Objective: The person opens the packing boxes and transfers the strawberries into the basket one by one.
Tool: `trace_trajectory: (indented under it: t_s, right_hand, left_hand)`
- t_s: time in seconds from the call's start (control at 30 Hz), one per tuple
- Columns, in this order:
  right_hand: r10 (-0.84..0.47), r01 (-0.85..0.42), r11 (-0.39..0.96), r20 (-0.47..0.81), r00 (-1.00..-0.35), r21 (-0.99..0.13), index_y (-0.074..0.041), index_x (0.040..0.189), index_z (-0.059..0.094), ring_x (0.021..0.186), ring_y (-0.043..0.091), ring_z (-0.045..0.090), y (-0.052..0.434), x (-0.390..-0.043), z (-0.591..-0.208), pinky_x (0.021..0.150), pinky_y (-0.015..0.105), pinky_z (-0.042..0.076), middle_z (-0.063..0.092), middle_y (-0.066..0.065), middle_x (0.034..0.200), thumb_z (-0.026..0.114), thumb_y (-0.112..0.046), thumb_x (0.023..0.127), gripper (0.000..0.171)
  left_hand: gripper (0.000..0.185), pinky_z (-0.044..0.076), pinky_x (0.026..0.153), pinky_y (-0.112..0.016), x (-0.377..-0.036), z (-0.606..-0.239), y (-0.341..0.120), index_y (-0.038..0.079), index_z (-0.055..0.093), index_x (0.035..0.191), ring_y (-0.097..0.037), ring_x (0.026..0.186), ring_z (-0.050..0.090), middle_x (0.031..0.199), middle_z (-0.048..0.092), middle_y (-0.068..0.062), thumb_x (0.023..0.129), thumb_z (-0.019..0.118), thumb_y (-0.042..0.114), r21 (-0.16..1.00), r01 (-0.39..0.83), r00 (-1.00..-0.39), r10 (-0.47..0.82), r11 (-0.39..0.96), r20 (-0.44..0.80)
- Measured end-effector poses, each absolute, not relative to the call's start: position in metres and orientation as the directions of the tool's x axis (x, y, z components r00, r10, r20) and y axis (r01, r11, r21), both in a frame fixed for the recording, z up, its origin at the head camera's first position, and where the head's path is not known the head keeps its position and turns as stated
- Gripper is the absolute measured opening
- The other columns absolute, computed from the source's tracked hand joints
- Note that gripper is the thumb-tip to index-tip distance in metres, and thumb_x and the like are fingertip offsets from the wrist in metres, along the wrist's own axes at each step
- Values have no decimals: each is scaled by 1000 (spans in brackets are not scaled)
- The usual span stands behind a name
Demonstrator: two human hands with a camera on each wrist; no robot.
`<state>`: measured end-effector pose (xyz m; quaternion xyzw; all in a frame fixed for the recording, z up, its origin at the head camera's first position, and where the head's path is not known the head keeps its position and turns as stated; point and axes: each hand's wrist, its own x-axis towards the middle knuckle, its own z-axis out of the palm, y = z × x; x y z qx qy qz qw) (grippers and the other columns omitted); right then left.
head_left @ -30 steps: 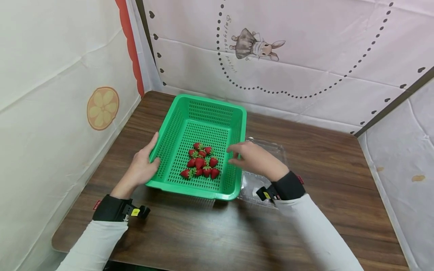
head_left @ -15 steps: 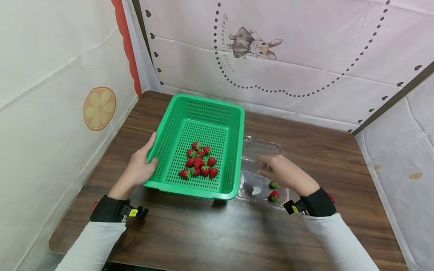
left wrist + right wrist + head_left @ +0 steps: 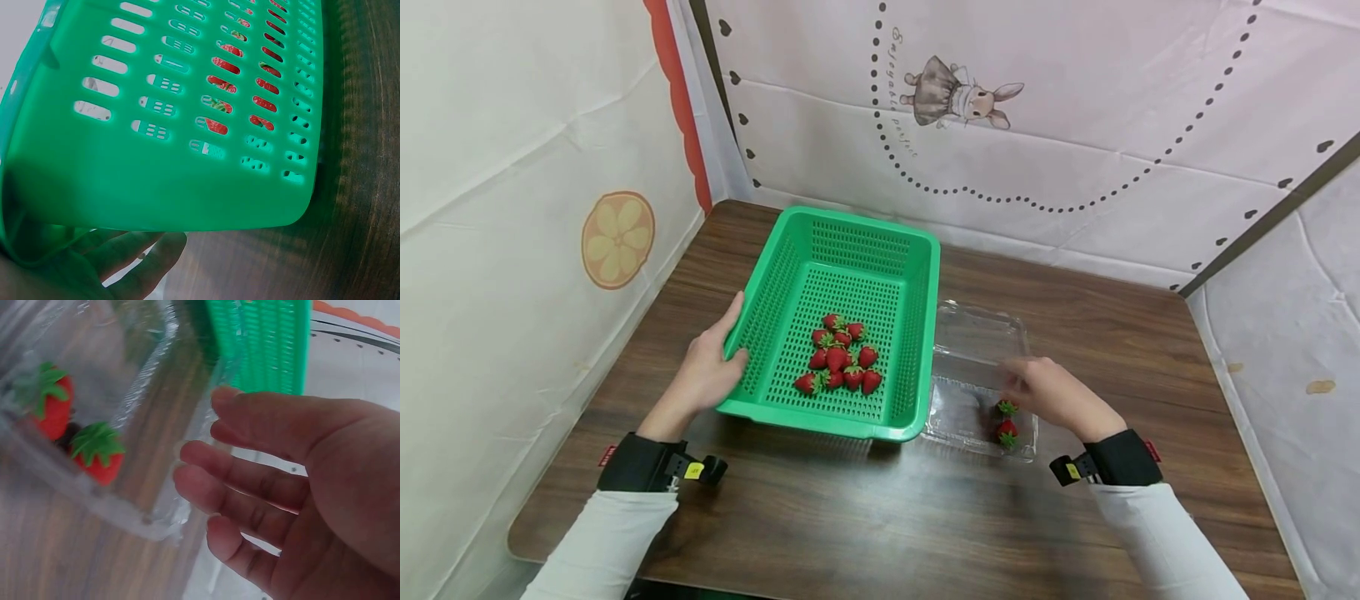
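Note:
My left hand (image 3: 703,371) grips the left rim of a green perforated basket (image 3: 850,283), thumb over the rim and fingers outside. In the left wrist view those fingers (image 3: 150,265) curl beneath the basket wall. Several red strawberries (image 3: 837,358) with green leaves lie on the basket floor, toward its near side. To the right sits a clear plastic clamshell box (image 3: 958,408), lid folded back. Two strawberries (image 3: 1006,433) rest at its right end. Over that end hovers my right hand (image 3: 1060,396); the right wrist view shows its fingers (image 3: 228,540) loosely bent, holding nothing, apart from the strawberries.
Everything stands on a dark wood-grain table (image 3: 850,517). A patterned white cloth (image 3: 1075,100) hangs behind, and another cloth wall (image 3: 512,333) closes the left side. Each wrist wears a black strap with a small camera (image 3: 711,471).
My right hand has moved from the basket's right side rightward to the clear box, uncovering two strawberries there. My left hand keeps its grip on the basket.

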<state>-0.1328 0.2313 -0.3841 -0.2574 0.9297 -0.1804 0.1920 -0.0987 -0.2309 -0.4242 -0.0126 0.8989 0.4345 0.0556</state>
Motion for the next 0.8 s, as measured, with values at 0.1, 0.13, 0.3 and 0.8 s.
trace_trajectory:
  t_s: [0.1, 0.13, 0.3, 0.8]
  right_hand:
    - [-547, -422, 807, -258, -796, -412, -5, 104, 64, 71, 8, 56, 235, -132, -389, 66, 30, 45, 63, 2, 82, 61, -7, 92, 13]
    - [-548, -427, 809, -257, -796, -404, -6, 99, 64, 67, 8, 54, 235, -132, -392, 64, 30, 43, 61, 2, 79, 62, -7, 91, 8]
    - [-537, -447, 831, -267, -801, -330, -5, 97, 65, 66, 12, 56, 238, -129, -401, 61, 31, 45, 64, 8, 82, 69, -7, 86, 12]
    - [-700, -699, 714, -4, -715, -38, -8, 86, 73, 72, 20, 60, 235, -123, -426, 60, 32, 47, 66, 5, 81, 78, 1, 72, 18]
  left_hand:
    - [81, 44, 72, -33, -99, -424, -231, 34, -2, 155, -32, 88, 59, 154, 28, -28, 95, 43, 3, 781, -66, -994, 27, 621, -106]
    - [81, 44, 71, -33, -99, -424, -231, 34, -2, 155, -32, 87, 59, 154, 28, -28, 95, 43, 3, 781, -66, -994, 26, 621, -105]
    - [81, 44, 69, -33, -99, -424, -231, 34, -2, 155, -29, 80, 59, 154, 29, -28, 95, 43, 2, 780, -67, -994, 25, 623, -105]
    - [82, 42, 69, -34, -98, -422, -231, 39, -5, 153, -22, 60, 54, 156, 25, -27, 96, 42, 2, 783, -76, -992, 34, 618, -123]
